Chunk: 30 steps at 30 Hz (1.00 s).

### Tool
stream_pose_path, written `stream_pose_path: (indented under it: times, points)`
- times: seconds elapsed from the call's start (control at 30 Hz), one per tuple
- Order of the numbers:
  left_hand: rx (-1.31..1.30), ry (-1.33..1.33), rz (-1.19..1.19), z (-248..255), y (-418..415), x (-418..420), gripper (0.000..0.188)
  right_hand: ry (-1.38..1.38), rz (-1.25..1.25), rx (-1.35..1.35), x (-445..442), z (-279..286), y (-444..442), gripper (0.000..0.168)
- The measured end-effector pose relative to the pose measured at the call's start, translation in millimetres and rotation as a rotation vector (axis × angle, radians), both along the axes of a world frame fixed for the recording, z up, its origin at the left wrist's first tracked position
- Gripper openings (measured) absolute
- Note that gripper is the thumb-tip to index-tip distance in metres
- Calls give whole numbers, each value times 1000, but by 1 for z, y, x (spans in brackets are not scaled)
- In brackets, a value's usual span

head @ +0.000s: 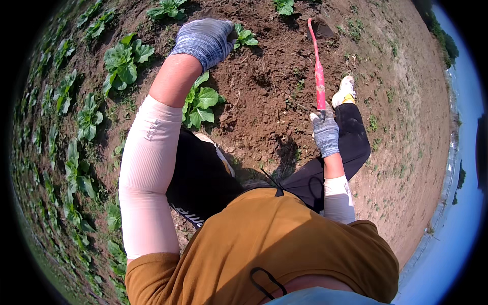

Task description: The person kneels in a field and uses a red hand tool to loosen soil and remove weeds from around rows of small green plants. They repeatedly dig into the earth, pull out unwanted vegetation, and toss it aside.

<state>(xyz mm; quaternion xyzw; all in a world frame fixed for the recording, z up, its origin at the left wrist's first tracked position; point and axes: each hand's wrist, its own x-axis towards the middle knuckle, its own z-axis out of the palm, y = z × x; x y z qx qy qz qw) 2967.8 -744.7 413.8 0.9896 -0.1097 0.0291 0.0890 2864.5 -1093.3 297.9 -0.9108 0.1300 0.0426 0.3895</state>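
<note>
My left hand, in a blue-grey knitted glove, is reached forward at the upper left, its fingers curled beside a small leafy green plant. Whether it holds anything is hidden by the glove's back. My right hand, gloved alike, grips the lower end of a hand hoe's red handle. The hoe's thin neck bends at the top, and its dark blade rests at the loose brown soil. A larger leafy plant grows below my left wrist.
Rows of leafy plants fill the ground on the left. Two more plants stand at the top, one of them left of the blade. My right shoe is by the handle, my left shoe near the larger plant. Paler ground lies right.
</note>
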Motion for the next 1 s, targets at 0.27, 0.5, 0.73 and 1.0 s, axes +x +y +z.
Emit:
stream_pose_path:
  times: [0.27, 0.5, 0.73, 1.0]
  points:
    - [12, -1, -1, -6, 2, 0, 22, 728, 671, -782, -51, -17, 24, 63]
    - [-4, -17, 5, -1, 3, -2, 22, 237, 467, -484, -34, 44, -21, 60]
    - [10, -8, -18, -6, -4, 3, 25, 150, 165, -368, -4, -71, 18, 68]
    - [50, 26, -9, -2, 2, -5, 25, 467, 257, -49, -55, 4, -17, 41]
